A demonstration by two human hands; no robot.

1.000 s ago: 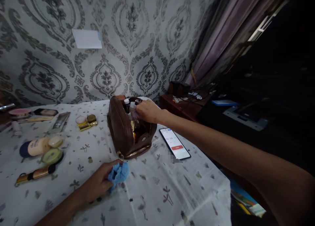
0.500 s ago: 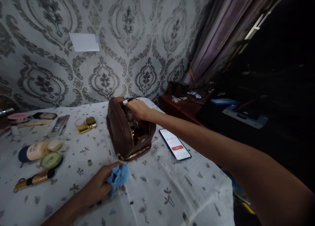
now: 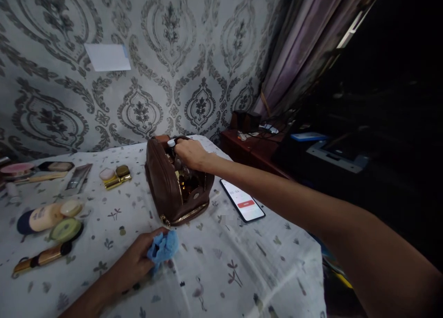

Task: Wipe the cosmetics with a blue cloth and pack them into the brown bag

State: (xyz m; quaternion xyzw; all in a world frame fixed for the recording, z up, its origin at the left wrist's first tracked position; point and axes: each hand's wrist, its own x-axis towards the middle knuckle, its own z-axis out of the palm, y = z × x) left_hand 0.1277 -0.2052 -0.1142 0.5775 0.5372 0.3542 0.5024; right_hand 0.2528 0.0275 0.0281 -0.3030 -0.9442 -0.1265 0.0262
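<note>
A brown zip pouch (image 3: 166, 184) stands open on the patterned tablecloth (image 3: 224, 272). My right hand (image 3: 189, 153) reaches into its top, fingers closed around a small white-capped bottle (image 3: 171, 144) among other bottles inside. My left hand (image 3: 133, 262) rests on the cloth in front of the pouch, closed on a crumpled blue cloth (image 3: 162, 248).
A lit phone (image 3: 242, 200) lies right of the pouch. Cosmetics lie at the left: a gold compact (image 3: 116, 176), a tube (image 3: 78, 179), a round bottle (image 3: 39, 217), a green tin (image 3: 65, 229), a gold lipstick (image 3: 41, 258). Dark wooden furniture (image 3: 256, 147) stands beyond the table's right edge.
My right hand has sunk lower over the pouch's opening, covering the bottles that stood out before. The view has shifted slightly right. My left hand stays on the blue cloth.
</note>
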